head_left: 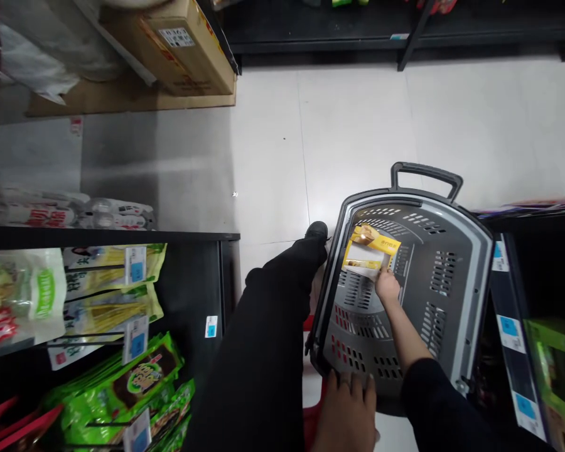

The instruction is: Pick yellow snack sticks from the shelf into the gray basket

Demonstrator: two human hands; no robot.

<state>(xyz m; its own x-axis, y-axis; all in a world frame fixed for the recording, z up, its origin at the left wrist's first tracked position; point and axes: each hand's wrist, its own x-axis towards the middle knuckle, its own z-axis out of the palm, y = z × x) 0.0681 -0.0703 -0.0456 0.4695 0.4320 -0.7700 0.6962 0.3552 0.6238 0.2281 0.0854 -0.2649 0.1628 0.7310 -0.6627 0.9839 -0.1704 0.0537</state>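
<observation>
Right hand (387, 285) gripping yellow packet (370, 252) inside grey basket (417, 254), left hand (346, 411) at near end (grip unclear)

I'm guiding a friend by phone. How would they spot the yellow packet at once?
Find the grey basket beside the black trouser leg. Inside, toward its left side, the right hand grips the yellow packet by a corner. Unlike the shelf packets, it alone is inside the basket.

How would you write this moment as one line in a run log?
right hand: gripping yellow packet inside gray basket | left hand: at basket's near rim | handle: at far end
</observation>
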